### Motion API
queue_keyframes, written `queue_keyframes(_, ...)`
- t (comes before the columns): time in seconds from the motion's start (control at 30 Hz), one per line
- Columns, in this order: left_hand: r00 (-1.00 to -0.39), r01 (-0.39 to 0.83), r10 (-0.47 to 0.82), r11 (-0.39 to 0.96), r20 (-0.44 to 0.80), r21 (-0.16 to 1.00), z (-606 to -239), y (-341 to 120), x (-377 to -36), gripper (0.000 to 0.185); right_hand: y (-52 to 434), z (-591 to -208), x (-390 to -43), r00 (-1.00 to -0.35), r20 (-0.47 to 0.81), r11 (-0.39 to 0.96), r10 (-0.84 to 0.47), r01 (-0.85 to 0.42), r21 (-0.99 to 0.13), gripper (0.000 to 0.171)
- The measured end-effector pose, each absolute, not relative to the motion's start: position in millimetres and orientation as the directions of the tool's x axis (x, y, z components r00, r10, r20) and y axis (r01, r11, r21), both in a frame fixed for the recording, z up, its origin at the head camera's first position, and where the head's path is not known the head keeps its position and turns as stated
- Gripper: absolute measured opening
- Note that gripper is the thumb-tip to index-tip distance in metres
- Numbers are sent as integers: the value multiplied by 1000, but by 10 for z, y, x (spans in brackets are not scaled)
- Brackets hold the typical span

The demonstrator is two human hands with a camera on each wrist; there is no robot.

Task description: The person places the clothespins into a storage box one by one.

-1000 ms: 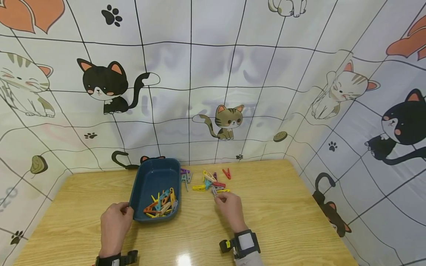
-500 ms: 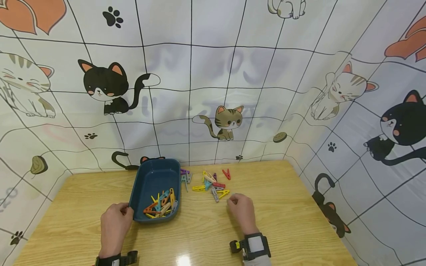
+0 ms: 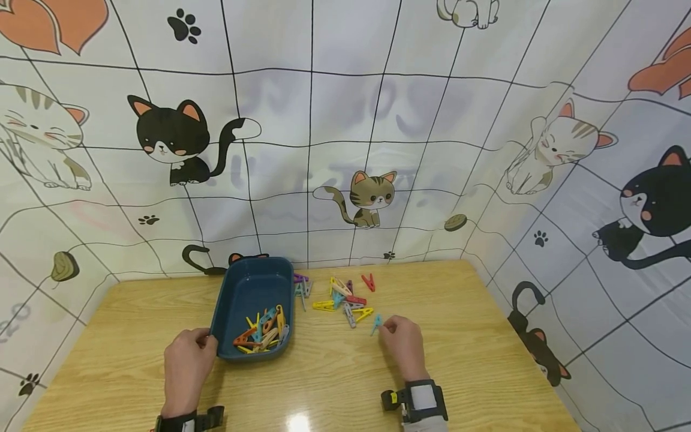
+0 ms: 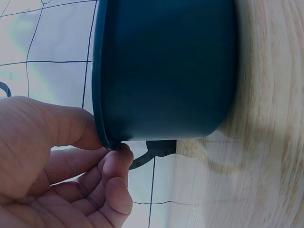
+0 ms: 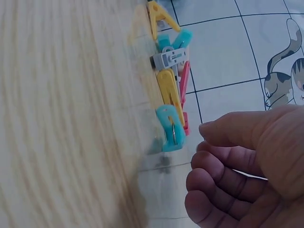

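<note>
Left hand (image 3: pixel 186 366): lower left of the frame, thumb and finger pinching the rim of the tray at its near left corner
Right hand (image 3: pixel 403 345): lower right of centre, fingers loosely curled around nothing, with a small gap between thumb and forefinger in its wrist view
Light blue clip (image 3: pixel 376 324): on the desk, just left of the right hand's fingertips, apart from them in the right wrist view
Tray (image 3: pixel 254 285): dark blue, left of centre, its far end near the wall at the back
Tray's clips (image 3: pixel 264 329): a jumble at the near end, with orange, yellow, blue, beige and grey among them
Grey clip (image 3: pixel 349 314): lower edge of the loose pile, right of the tray, just left of a yellow clip (image 3: pixel 364 314)
Loose pile (image 3: pixel 339 294): centre of the frame, yellow, beige, blue, red and grey clips lying close together
Red clip (image 3: pixel 368 282): by itself, upper right of the pile
Small group (image 3: pixel 302 287): purple and greyish clips just beside the tray's right side
Wrists: a black strap (image 3: pixel 423 401) on the right, another black strap (image 3: pixel 180 423) on the left
Desk (image 3: pixel 448 342): pale wood grain, across the lower frame
Wall sheet (image 3: pixel 281 210): white with black grid lines and cartoon cats, behind and at both sides
</note>
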State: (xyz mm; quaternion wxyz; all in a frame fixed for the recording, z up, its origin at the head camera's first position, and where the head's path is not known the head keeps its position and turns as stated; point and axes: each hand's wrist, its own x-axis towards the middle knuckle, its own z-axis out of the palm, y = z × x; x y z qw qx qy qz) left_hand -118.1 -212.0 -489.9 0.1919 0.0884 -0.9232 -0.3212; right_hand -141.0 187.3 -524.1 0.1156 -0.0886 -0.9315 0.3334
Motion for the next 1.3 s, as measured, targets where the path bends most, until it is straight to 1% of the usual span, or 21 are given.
queue_keyframes(0.23,-918,-61,-293,769,267,636,-4895,-2121,-1191,22,1906,-5226,-1375,-963,98,748,251,129,-651,6)
queue_keyframes(0.53,-918,-62,-294,767,264,639,-4898,-2122,-1190,22,1922,-5253,-1385,-969,50,748,240,152,-646,9)
queue_keyframes(0.87,-920,-88,-310,760,240,644,-4893,-2119,-1193,22,1901,-5258,-1386,-969,37,757,244,166,-632,13)
queue_keyframes(1.3,-918,-56,-293,763,268,644,-4895,-2123,-1188,21,1880,-5257,-1398,-967,44,772,251,173,-611,13)
